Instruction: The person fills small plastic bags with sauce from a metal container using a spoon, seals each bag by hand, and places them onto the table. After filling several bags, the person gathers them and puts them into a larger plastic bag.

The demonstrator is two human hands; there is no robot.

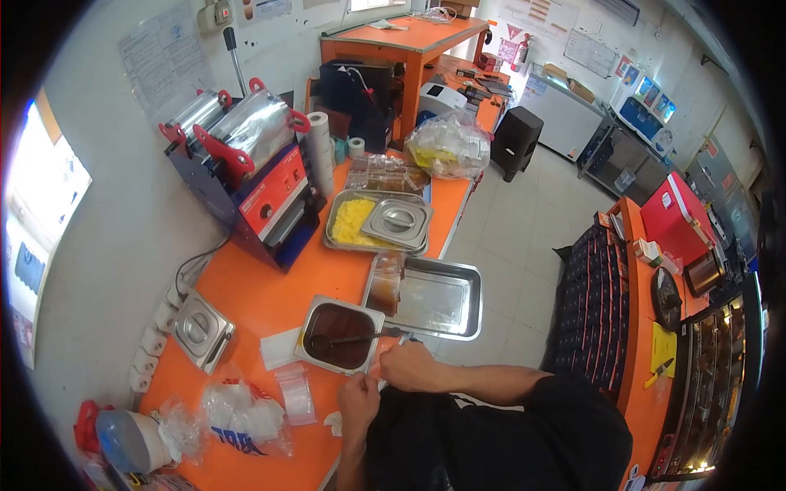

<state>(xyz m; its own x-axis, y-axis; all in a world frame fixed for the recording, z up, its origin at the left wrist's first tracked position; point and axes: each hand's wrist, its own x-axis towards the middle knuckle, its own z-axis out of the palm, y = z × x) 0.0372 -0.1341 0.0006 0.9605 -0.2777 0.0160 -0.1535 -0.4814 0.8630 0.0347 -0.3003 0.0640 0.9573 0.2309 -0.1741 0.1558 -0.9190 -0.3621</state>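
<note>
My left hand is closed, its fingertips pinched together close to the table's front edge. Beside it, my right hand is also closed, knuckles up. Between them shows a small clear plastic bag, gripped at its edge and partly hidden by my fingers. Just beyond the hands stands a steel pan of dark brown sauce, with a ladle lying in it, handle toward my right hand. Flat clear bags lie left of my hands. A steel tray holds filled brown pouches at its left end.
A sealing machine stands by the wall. Behind the tray is a pan of yellow food with a steel lid on it. Another lidded pan and a plastic bag sit at left. Shelving stands across the floor.
</note>
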